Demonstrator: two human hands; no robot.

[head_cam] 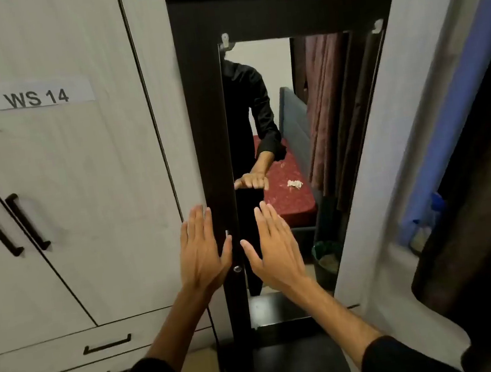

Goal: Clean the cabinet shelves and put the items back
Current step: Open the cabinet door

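A tall dark brown cabinet (203, 104) stands in front of me with its door closed. A long mirror (298, 123) is fixed to the door. A small metal handle (227, 233) and a round keyhole (237, 268) sit on the door's left strip. My left hand (201, 250) is raised with straight fingers just left of the handle. My right hand (273, 244) is held up flat in front of the mirror's lower left edge. Neither hand holds anything. The shelves and items inside are hidden behind the door.
A white wardrobe (67, 176) with black handles, drawers and a "WS 14" label (38, 97) fills the left. Dark cloth and a blue strip (459, 97) hang at the right. The mirror reflects a person in black, a red bed and curtains.
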